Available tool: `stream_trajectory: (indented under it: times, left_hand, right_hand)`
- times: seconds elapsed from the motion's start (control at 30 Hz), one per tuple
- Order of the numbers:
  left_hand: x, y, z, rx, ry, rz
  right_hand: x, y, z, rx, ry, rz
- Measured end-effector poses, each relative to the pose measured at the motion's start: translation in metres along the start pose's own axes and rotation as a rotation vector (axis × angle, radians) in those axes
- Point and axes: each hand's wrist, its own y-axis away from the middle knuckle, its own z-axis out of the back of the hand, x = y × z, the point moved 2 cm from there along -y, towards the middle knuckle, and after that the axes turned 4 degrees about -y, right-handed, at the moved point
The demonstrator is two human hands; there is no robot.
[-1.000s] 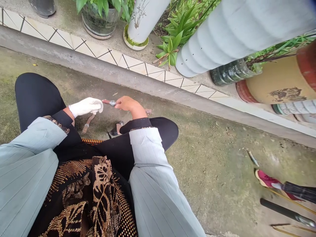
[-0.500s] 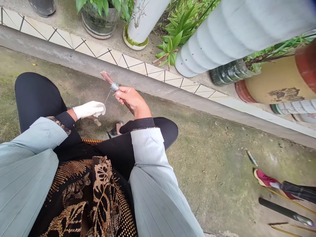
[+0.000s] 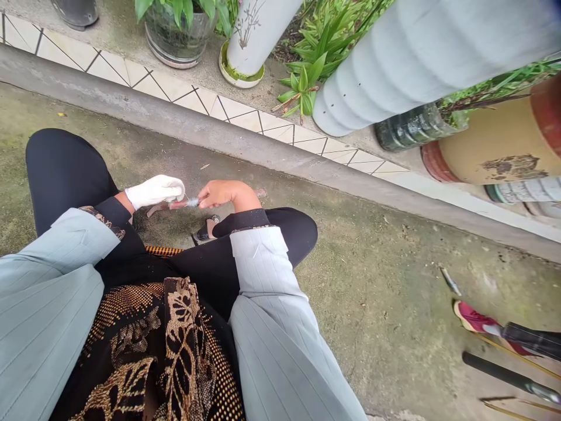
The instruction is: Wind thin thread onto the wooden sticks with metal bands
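Note:
My right hand (image 3: 219, 194), bare, is closed around a reddish-brown stick-like piece (image 3: 176, 204). A coil of grey thread or wire (image 3: 191, 202) is wound around it, just beyond my fingertips. The piece lies nearly level, one end pointing left under my gloved hand, the other showing past my right wrist. My left hand (image 3: 155, 192), in a white glove, has its fingers curled close to the coil. A thin strand seems to run from the coil to these fingers; its end is hidden in the glove.
A black shoe (image 3: 204, 230) rests on the mossy concrete (image 3: 372, 280) between my knees. Ahead runs a tiled ledge (image 3: 236, 117) with potted plants and a tall ribbed grey pot (image 3: 377, 76). At lower right are another person's red shoe (image 3: 473, 317) and a dark tube (image 3: 504, 373).
My right hand has lowered and turned the wound piece from slanting upward to nearly level. The coil is now closer to my left glove, which has shifted only slightly.

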Motion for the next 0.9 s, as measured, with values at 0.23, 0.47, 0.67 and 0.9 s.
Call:
stream_trajectory:
  times: [0.23,0.47,0.67,0.9]
  left_hand:
    - [0.003,-0.003,0.004,-0.056,0.176,-0.132]
    - [-0.009,0.001,-0.01,0.094,0.11,-0.028]
    - [-0.011,0.002,-0.002,0.06,0.025,-0.002]
    - [0.004,-0.001,0.013,-0.029,0.135,-0.036]
  right_hand:
    - [0.005,0.019,0.015,-0.357,-0.591,0.571]
    - [-0.011,0.003,0.022,-0.743,-0.578,0.21]
    - [-0.011,-0.002,0.017,-0.571,-0.016,-0.165]
    - [0.004,0.011,0.0,0.138,-0.224,0.228]
